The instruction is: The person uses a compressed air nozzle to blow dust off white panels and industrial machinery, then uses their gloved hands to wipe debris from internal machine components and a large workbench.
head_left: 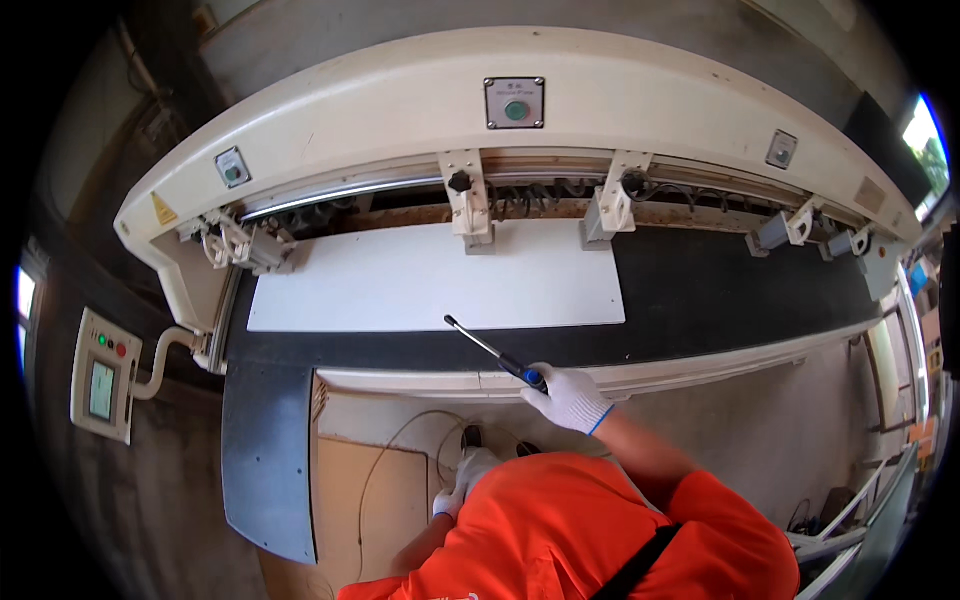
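In a white knit glove, my right hand (567,398) is closed around the dark handle of a slim rod-like hand tool (487,346). The tool has a blue part at the grip, a silver shaft and a small black tip; its exact kind is unclear. Its tip points away to the left, over the front edge of a white panel (430,280). That panel lies flat on the machine's dark bed, under several clamp heads. My left hand (449,499), also gloved, hangs low beside my body, and its fingers are too small to make out.
A long cream machine beam (370,120) with a green button (516,110) arches over the bed (720,290). At left are a control panel (104,376) on a bent arm and a dark side table (268,460). A thin cable (362,500) lies on the floor.
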